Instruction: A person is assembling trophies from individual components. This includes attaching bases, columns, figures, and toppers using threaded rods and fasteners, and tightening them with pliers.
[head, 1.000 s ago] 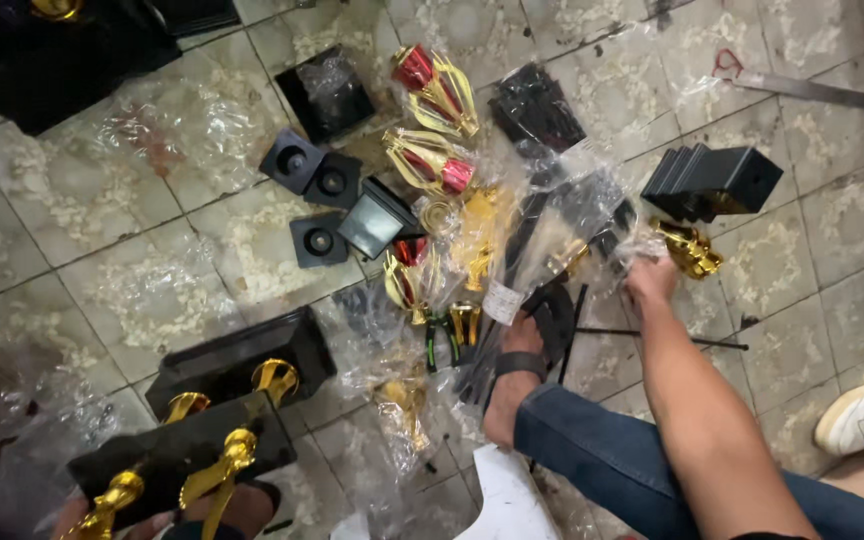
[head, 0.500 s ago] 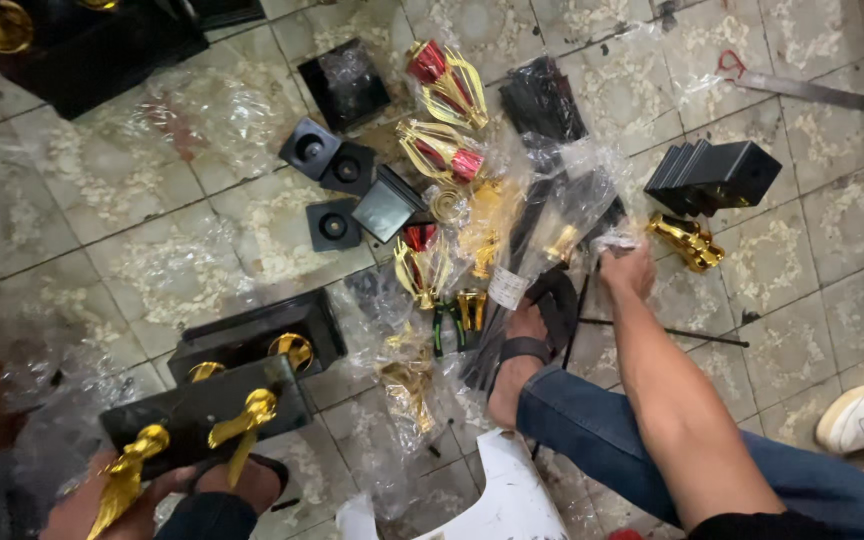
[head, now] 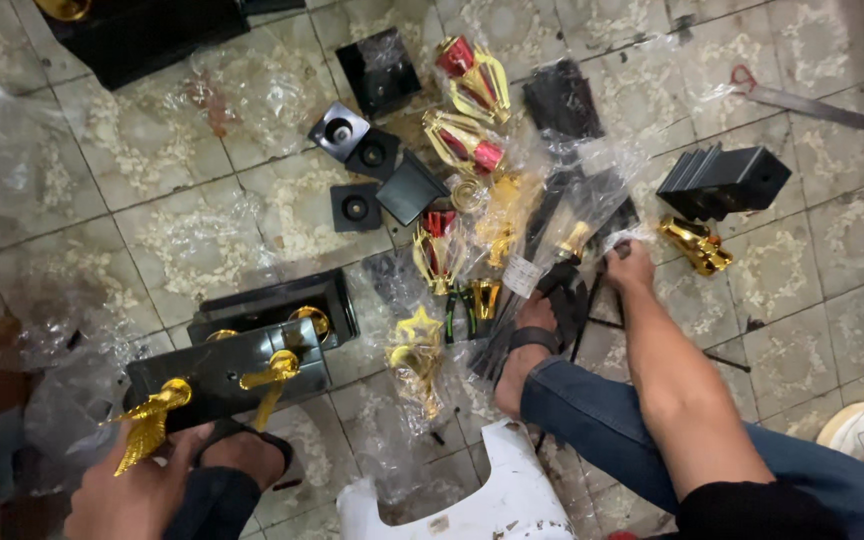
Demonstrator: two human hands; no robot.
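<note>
While the left hand (head: pixel 137 490) is gripping a gold eagle figure (head: pixel 147 425) with fingers clamped, the right hand (head: pixel 629 272) is reaching forward, fingers closing on a clear plastic bag (head: pixel 582 215) lying lengthwise just beyond them on the tiled floor (head: pixel 152 190).

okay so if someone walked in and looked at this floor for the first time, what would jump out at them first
Most likely the scatter of shiny gold and red trophy parts in clear plastic bags across the middle of the tiled floor. At lower left, the left hand holds a gold eagle figure beside a black trophy base. To the right, the right hand reaches into the bags, near a stack of black bases.
</note>
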